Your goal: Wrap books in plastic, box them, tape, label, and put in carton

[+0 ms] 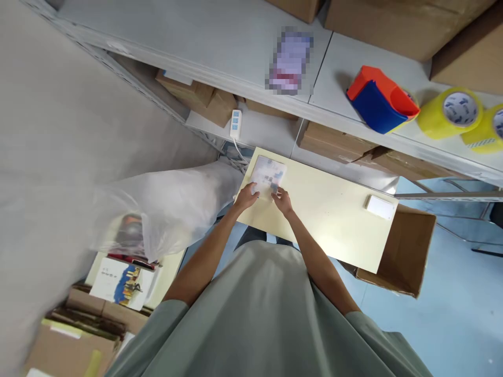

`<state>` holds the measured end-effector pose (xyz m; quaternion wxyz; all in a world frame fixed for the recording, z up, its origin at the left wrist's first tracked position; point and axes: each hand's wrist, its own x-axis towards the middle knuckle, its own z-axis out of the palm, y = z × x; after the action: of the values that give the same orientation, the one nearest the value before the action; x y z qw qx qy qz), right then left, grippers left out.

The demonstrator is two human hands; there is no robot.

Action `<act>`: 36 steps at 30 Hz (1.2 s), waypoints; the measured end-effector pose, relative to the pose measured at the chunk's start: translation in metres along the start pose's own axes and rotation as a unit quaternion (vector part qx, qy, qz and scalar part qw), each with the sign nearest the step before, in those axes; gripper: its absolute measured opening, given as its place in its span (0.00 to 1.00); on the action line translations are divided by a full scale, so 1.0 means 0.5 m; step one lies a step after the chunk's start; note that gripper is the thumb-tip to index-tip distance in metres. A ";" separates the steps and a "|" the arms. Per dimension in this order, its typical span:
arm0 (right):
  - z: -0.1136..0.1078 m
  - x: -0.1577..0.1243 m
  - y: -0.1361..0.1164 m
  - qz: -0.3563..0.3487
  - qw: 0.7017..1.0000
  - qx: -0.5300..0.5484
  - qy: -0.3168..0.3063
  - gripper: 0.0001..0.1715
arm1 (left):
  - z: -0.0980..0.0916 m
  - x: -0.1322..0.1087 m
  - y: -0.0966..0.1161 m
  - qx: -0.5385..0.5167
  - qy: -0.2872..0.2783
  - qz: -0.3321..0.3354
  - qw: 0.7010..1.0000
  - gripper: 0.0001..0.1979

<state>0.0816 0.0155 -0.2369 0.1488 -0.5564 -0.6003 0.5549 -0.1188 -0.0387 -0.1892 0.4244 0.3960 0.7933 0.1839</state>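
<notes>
A flat, pale package with a blurred blue and grey print [268,174] lies near the left end of the cream table [326,214]. At its lower left edge is my left hand [247,197], fingers apart and the fingertips touching or very near the edge. My right hand [282,200] is at the lower right corner, its fingers curled against that corner; whether they grip it is too small to tell. A white box-like object [380,207] rests at the table's right end.
Behind the table, a grey shelf [176,42] holds a tape dispenser [379,102], yellow tape rolls [450,112] and cartons. A power strip [236,124] sits lower. An open carton [408,251] stands right; a plastic bag [173,204] bulges left.
</notes>
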 end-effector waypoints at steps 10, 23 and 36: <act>-0.080 -0.144 -0.017 -0.021 0.991 0.073 -0.113 0.27 | -0.010 -0.348 -0.015 -0.222 0.059 0.016 0.973 0.28; 0.006 -0.285 -0.061 -0.057 0.960 0.023 -0.272 0.33 | 0.011 -0.635 -0.084 -0.336 0.200 -0.060 0.918 0.28; 0.190 -0.602 -0.144 -0.116 0.939 -0.057 -0.319 0.33 | -0.029 -0.867 -0.359 -0.446 0.249 0.017 0.860 0.29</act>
<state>0.0710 -0.2660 -0.0770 -0.0190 -0.2843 -0.7071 0.6472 -0.0739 -0.4892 -0.0648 0.3407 0.1187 0.6991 0.6173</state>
